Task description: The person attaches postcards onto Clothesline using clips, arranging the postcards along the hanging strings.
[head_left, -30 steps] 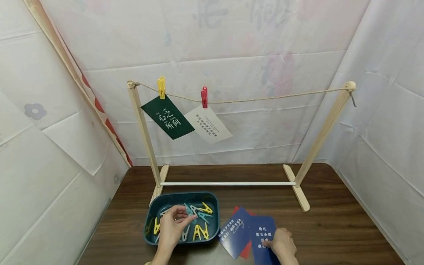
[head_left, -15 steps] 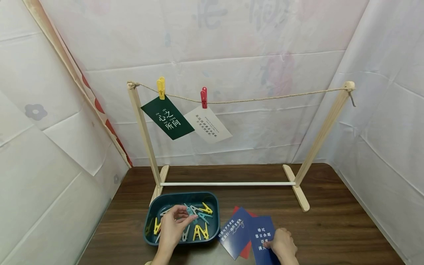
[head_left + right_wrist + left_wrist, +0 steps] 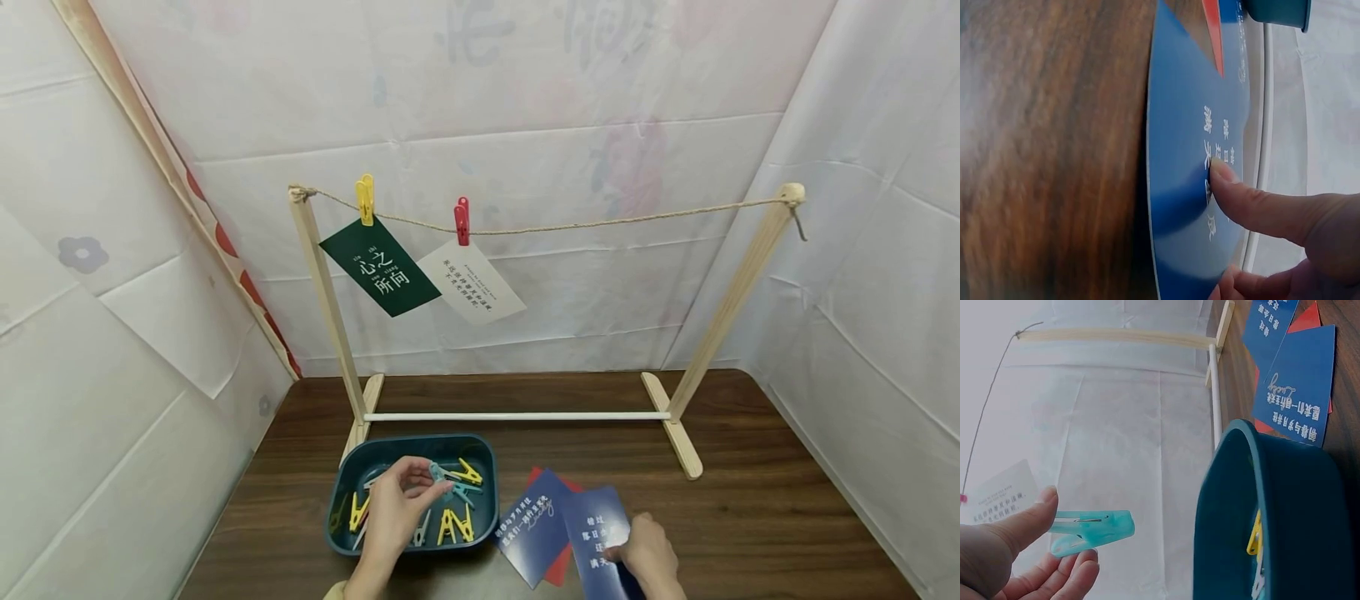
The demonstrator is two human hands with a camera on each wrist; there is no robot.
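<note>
My left hand (image 3: pixel 401 504) pinches a teal clothespin (image 3: pixel 1094 530) between thumb and fingers, just above the dark teal tray (image 3: pixel 336 500). Yellow, grey and teal clothespins (image 3: pixel 453 525) lie loose in that tray. On the right, a blue card (image 3: pixel 1185 162) with white writing is gripped by my right hand (image 3: pixel 648 554), thumb on its face and fingers beneath the edge. Another blue card (image 3: pixel 532 529) lies partly under it, over a red card (image 3: pixel 557 571). Overhead, a green card (image 3: pixel 378 267) hangs from a yellow clothespin (image 3: pixel 365 200) and a white card (image 3: pixel 472 283) from a red clothespin (image 3: pixel 462 221).
A wooden stand (image 3: pixel 727 300) with a sagging twine line (image 3: pixel 600 223) spans the back of the brown table (image 3: pixel 772 500). Its white crossbar (image 3: pixel 517 416) runs low behind the tray. White sheeting (image 3: pixel 562 83) walls the back and both sides.
My left hand has lifted the teal clothespin slightly out of the heap in the tray. The right hand has shifted a little to the right, and the front edge of its blue card now tilts up.
</note>
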